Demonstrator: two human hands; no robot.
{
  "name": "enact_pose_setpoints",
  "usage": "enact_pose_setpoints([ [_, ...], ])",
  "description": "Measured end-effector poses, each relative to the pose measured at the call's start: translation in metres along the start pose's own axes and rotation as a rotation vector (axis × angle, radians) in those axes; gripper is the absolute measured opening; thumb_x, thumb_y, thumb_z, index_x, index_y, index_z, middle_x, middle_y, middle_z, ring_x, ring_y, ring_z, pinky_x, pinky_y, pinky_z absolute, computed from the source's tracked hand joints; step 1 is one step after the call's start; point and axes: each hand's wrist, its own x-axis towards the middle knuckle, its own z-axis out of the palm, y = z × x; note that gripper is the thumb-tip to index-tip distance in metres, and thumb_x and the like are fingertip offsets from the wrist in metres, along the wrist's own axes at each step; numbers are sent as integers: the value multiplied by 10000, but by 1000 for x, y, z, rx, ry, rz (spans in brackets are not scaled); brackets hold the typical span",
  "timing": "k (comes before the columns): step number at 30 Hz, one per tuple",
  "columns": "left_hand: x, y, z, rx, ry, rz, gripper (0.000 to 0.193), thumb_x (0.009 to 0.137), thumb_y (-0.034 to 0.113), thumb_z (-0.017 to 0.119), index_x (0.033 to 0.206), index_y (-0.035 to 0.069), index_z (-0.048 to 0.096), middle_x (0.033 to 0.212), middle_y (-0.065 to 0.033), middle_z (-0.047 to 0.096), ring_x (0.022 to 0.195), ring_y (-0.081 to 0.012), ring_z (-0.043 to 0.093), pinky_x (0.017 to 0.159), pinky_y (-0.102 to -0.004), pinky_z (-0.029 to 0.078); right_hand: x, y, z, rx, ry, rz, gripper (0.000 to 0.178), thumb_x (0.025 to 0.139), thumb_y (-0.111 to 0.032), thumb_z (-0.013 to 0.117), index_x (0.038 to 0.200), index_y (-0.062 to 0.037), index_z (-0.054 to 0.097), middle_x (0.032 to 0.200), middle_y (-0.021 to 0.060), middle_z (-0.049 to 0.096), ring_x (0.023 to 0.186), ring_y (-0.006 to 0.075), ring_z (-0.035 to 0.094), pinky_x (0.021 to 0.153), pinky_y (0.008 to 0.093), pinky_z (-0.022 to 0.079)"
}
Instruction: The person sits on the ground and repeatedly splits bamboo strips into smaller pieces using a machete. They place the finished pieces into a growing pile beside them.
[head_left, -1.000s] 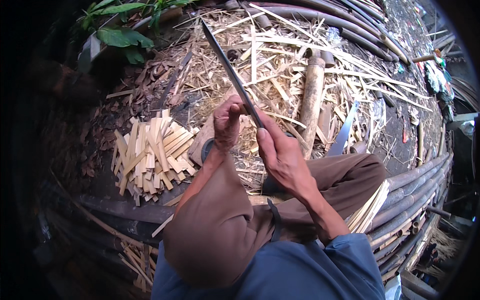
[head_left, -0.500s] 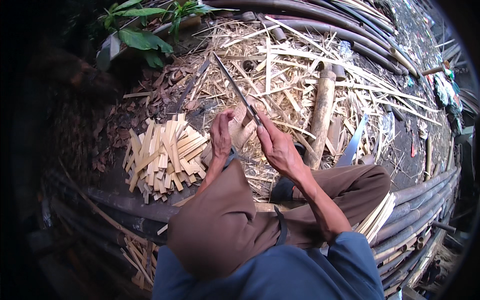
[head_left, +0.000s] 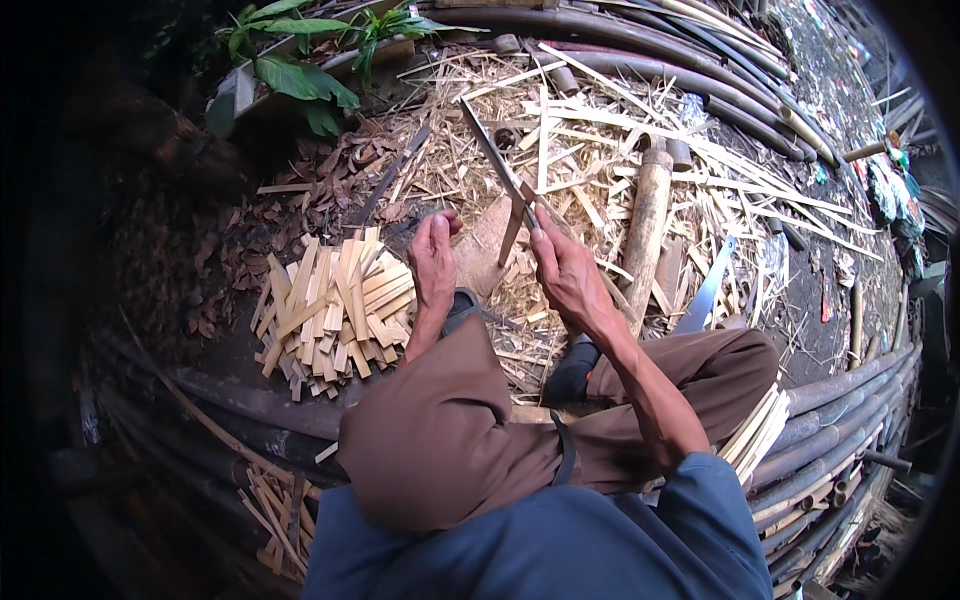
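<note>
My right hand [head_left: 570, 275] is closed around the handle of a long knife [head_left: 488, 143], whose blade slants up and to the left. Close to the handle, a short brown piece, apparently bamboo [head_left: 511, 232], crosses the blade and slopes down over a wooden block [head_left: 483, 248]. Whether this piece is stuck to the blade or only beside it, I cannot tell. Left of the block, my left hand [head_left: 433, 268] is raised with its fingers loosely bent, and nothing shows in it. Beside that hand lies a heap of short split bamboo pieces [head_left: 335, 305].
A thick bamboo length [head_left: 648, 225] lies right of the block, near a blue-tinted saw blade [head_left: 708, 288]. Another dark flat blade [head_left: 392, 175] lies at the left. Shavings and long strips [head_left: 740, 180] cover the ground. Dark bamboo poles [head_left: 640, 62] run along the back.
The knife and my right hand have shifted slightly right, and the blade is steeper. The short brown piece now crosses the blade. My left hand's fingers point more upward.
</note>
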Motion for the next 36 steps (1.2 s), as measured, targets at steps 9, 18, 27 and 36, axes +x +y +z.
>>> enact_pose_setpoints([
  [9, 1, 11, -18, -18, 20, -5, 387, 1073, 276, 428, 1109, -42, 646, 1008, -112, 694, 949, -184, 653, 895, -339, 506, -6, 24, 15, -69, -60, 36, 531, 1046, -323, 426, 1480, -19, 388, 831, 352, 628, 852, 467, 655, 799, 495, 483],
  [18, -3, 22, -23, -47, -62, 132, 463, 1009, 414, 558, 1141, -22, 637, 1005, -96, 672, 937, -169, 639, 868, -310, 520, -4, 34, 22, -91, -68, 18, 522, 1046, -326, 421, 1472, -25, 392, 815, 315, 646, 794, 501, 641, 764, 503, 502],
  [27, 19, 60, 8, 266, -324, 174, 403, 860, 289, 777, 1150, 55, 624, 1082, -115, 682, 958, -206, 659, 791, -349, 546, 5, 54, 48, -40, -98, -31, 778, 969, -470, 583, 1522, 1, 305, 919, 291, 680, 904, 346, 700, 810, 431, 522],
  [36, 72, 59, 74, 377, -290, 341, 302, 879, 260, 755, 1037, 16, 674, 708, -60, 658, 611, -139, 591, 570, -309, 468, 38, 86, 19, -122, 12, 25, 336, 823, -176, 650, 1107, -4, 598, 880, 266, 678, 818, 408, 679, 771, 472, 526],
])
